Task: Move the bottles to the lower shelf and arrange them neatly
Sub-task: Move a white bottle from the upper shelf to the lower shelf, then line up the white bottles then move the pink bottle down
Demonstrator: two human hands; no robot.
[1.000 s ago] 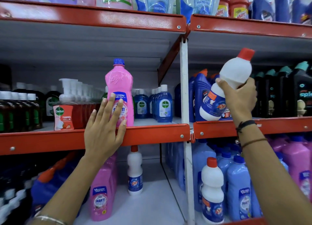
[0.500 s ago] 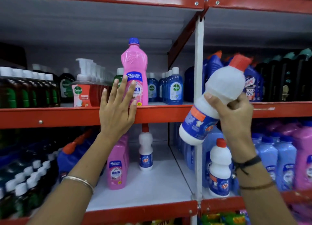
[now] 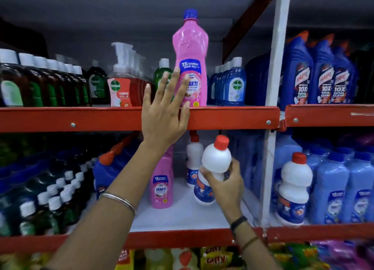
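My right hand [image 3: 226, 186] grips a white bottle with a red cap [image 3: 214, 164], tilted slightly, just above the white lower shelf [image 3: 182, 217]. Behind it stands another white red-capped bottle [image 3: 193, 160]. To their left is a row of pink Shakti bottles [image 3: 162, 186]. My left hand [image 3: 164, 115] is spread flat against the red edge of the upper shelf [image 3: 60, 118], its fingertips touching a tall pink bottle with a blue cap [image 3: 190, 63] that stands upright there.
Dettol bottles [image 3: 119, 87] and blue bottles [image 3: 232, 83] flank the pink one on the upper shelf. A white upright post [image 3: 273, 107] divides the bays. In the right bay are Harpic bottles [image 3: 321, 75], a white bottle [image 3: 293, 188] and pale blue bottles [image 3: 332, 188]. Dark bottles [image 3: 50, 198] fill the lower left.
My right hand has carried the white bottle down and left, from the right bay at upper-shelf height into the left bay's lower shelf. The left hand stays at the pink bottle.
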